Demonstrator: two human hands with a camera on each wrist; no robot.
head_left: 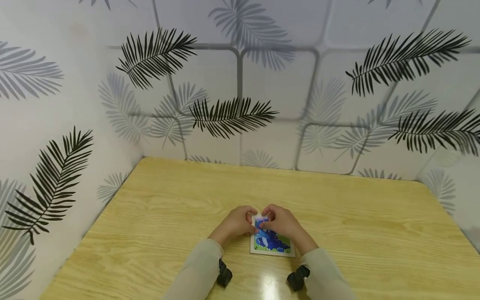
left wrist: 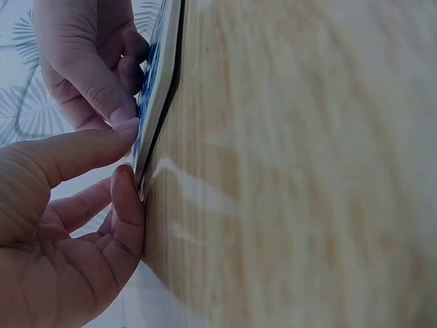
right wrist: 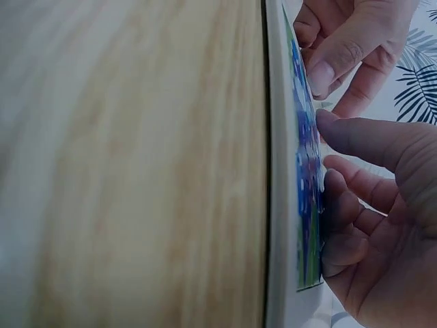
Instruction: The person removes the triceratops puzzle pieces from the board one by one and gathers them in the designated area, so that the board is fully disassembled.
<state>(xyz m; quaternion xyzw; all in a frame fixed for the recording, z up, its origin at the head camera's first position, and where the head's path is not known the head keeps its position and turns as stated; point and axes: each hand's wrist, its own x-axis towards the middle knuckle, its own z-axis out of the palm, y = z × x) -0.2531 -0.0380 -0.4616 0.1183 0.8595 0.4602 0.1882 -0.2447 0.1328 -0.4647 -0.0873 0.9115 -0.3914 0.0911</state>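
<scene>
A small board with a white border (head_left: 272, 252) lies on the wooden table, bearing a picture of a blue cartoon dinosaur (head_left: 275, 243) on green. At its left edge, my left hand (head_left: 237, 221) grips it, the thumb over the picture and curled fingers (left wrist: 126, 212) by the rim. Across the upper part of the picture reaches my right hand (head_left: 283, 223). Its thumb (right wrist: 362, 140) points at the picture, and its bent fingers (right wrist: 345, 205) touch the surface. Whether a small piece is pinched there cannot be made out. Both hands hide the board's upper corners.
The light wood table (head_left: 180, 200) stretches to both sides of and behind the board. Beyond its back edge stands a wall (head_left: 277, 83) patterned with leaves. Black wrist cameras (head_left: 224, 275) sit on both sleeves, and light glares on the table in front.
</scene>
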